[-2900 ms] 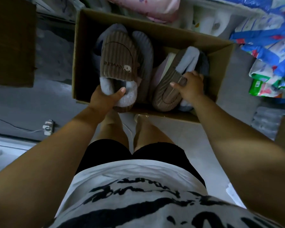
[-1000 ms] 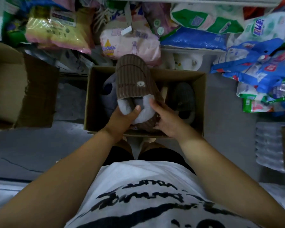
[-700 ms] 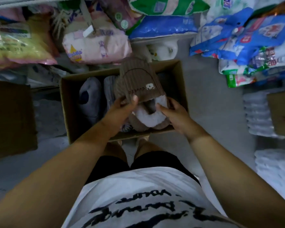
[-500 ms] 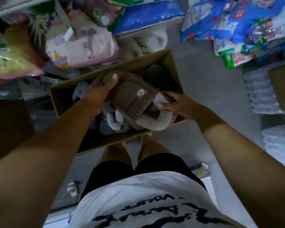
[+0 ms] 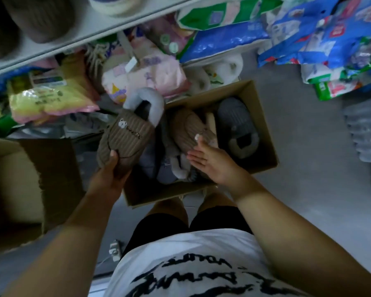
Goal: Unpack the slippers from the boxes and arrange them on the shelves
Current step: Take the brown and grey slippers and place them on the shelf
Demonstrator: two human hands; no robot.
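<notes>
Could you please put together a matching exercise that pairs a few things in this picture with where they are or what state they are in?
Things:
1. brown slipper with bear badge
2. grey slipper
3. right hand
4. shelf

Places or states:
A. open, fingers straight, over the box
B. at the top, above the plastic packs
C. gripped at the toe end by the left hand
D. lying in the right end of the box

Pairs: 1-C, 2-D, 3-A, 4-B

Right hand (image 5: 210,161) releases brown slipper (image 5: 126,133), fingers open over second slipper (image 5: 186,129); left hand (image 5: 111,174) alone grips it, cuff now beyond its fingertips.
</notes>
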